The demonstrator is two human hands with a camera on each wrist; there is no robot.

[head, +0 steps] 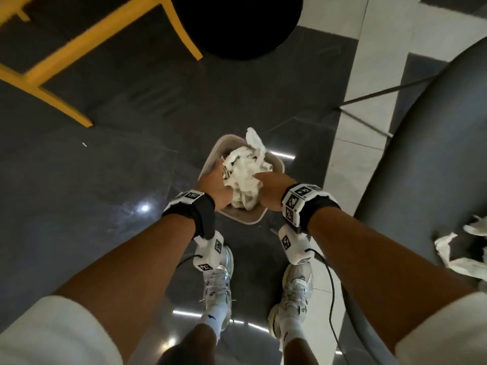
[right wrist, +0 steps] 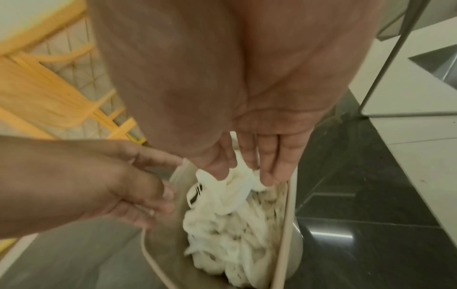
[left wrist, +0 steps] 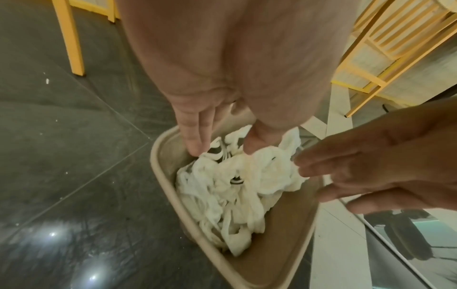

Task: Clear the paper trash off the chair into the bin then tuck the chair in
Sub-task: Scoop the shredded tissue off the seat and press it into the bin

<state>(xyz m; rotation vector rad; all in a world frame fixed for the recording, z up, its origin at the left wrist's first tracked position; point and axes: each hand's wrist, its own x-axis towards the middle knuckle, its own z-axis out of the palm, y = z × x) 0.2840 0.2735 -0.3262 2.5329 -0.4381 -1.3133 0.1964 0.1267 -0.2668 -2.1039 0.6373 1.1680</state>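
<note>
Both hands hung over the bin (head: 241, 219) with fingers straight. The left hand (head: 214, 187) and right hand (head: 271, 189) touched the paper (head: 245, 172) heaped inside it.

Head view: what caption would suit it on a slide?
Both hands push crumpled paper into a bin.

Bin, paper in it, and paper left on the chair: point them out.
bin (head: 243, 219), head view, near rim.
paper in the bin (left wrist: 237, 187), left wrist view, middle of the wad.
paper on the chair (head: 458, 262), head view, crumpled strip on seat.
</note>
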